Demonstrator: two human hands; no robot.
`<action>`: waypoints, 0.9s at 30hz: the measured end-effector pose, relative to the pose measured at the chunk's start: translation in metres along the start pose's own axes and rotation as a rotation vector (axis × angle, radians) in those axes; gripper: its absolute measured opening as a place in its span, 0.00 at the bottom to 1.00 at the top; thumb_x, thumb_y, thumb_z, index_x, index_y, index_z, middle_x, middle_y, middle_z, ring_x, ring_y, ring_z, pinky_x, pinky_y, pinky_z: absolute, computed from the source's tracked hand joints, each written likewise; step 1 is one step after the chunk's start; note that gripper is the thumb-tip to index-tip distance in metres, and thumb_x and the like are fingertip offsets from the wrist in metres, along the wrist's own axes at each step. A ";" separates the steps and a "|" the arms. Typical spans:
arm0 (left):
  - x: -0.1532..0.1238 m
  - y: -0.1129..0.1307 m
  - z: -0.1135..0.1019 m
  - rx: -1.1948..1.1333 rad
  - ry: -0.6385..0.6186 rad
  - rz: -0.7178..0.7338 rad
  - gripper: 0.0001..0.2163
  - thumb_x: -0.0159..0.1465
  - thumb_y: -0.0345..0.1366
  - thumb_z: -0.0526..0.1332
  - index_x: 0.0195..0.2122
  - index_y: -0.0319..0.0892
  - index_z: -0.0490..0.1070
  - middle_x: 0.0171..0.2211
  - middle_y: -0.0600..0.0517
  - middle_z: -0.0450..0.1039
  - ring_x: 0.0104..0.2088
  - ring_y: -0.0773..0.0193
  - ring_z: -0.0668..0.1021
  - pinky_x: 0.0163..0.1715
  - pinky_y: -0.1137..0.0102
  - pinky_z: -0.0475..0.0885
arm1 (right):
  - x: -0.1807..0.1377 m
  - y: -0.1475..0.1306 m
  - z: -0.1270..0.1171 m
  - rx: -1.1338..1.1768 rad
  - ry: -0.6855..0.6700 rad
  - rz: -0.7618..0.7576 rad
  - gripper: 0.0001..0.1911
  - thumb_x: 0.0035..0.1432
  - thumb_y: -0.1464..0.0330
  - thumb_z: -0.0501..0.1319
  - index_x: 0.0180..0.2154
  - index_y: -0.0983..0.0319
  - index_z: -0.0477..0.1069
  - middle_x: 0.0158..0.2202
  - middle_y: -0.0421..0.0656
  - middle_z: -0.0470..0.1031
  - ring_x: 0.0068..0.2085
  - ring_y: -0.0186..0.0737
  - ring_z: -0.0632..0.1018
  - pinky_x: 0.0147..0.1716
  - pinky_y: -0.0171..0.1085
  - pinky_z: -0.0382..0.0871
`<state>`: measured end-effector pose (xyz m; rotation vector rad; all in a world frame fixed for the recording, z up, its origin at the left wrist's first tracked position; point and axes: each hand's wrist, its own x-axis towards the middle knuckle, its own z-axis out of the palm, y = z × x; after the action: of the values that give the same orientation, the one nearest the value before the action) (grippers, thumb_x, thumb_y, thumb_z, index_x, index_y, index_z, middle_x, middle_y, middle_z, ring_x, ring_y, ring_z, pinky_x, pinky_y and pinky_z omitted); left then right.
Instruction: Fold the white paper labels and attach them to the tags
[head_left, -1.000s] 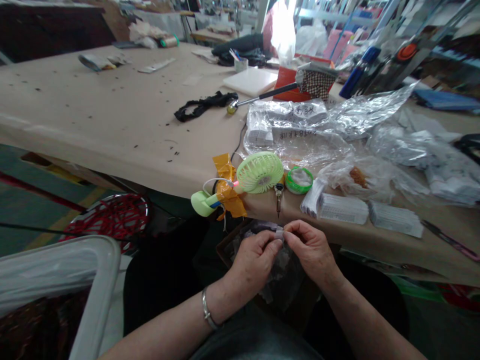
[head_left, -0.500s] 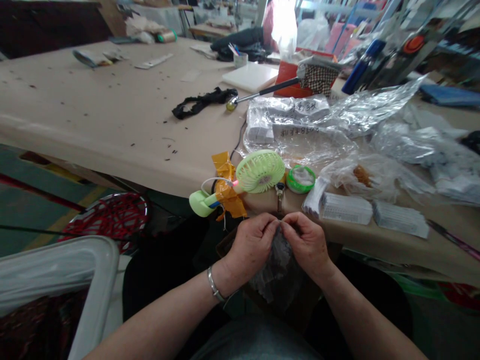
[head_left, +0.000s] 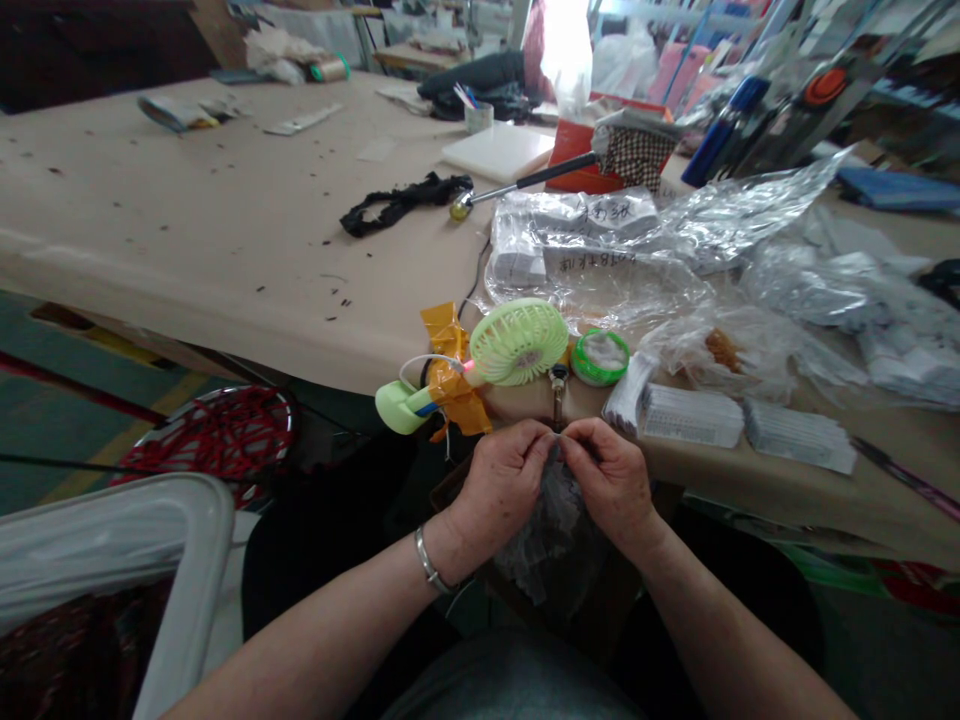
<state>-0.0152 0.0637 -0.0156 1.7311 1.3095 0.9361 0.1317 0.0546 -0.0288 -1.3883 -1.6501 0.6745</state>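
Observation:
My left hand and my right hand meet at the table's front edge, thumbs and forefingers pinched tip to tip. Something tiny and pale shows between the fingertips, too small to name. Below and between the hands is crumpled translucent plastic; whether the fingers grip part of it I cannot tell. Just beyond the fingertips, a small metal fitting with a dark knob sticks out at the table edge. A light green handheld fan, fixed with orange-brown tape, stands beside it. A silvery bracelet circles my left wrist.
A green-rimmed round tub and stacks of white labels lie along the edge to the right. Behind them spreads clear plastic wrapping. A black-handled rod lies farther back. At lower left stands a white bin.
Both hands keep their pinch at almost the same spot, with only a tiny shift of the fingers. The whole view has moved very slightly.

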 end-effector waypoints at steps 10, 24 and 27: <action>-0.005 0.003 -0.002 -0.035 -0.011 -0.008 0.10 0.64 0.36 0.54 0.30 0.41 0.73 0.24 0.55 0.72 0.26 0.69 0.72 0.29 0.75 0.64 | -0.012 0.000 -0.003 0.078 -0.013 0.077 0.06 0.58 0.65 0.59 0.38 0.60 0.70 0.28 0.38 0.74 0.29 0.34 0.75 0.31 0.32 0.69; -0.024 -0.029 0.014 -0.045 -0.024 -0.170 0.08 0.59 0.36 0.59 0.36 0.45 0.77 0.36 0.50 0.80 0.38 0.58 0.79 0.42 0.68 0.70 | -0.009 0.036 -0.063 -0.756 0.293 -0.337 0.12 0.56 0.68 0.62 0.44 0.60 0.73 0.39 0.47 0.74 0.47 0.50 0.70 0.50 0.49 0.62; -0.029 -0.028 0.018 -0.040 -0.048 -0.179 0.07 0.59 0.36 0.59 0.34 0.44 0.77 0.34 0.50 0.80 0.37 0.60 0.79 0.39 0.69 0.70 | -0.010 0.041 -0.058 -0.714 0.321 -0.358 0.08 0.57 0.71 0.60 0.39 0.58 0.75 0.36 0.43 0.74 0.46 0.46 0.71 0.50 0.47 0.61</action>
<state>-0.0165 0.0386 -0.0518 1.5677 1.3801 0.8080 0.2027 0.0477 -0.0366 -1.5056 -1.8788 -0.3728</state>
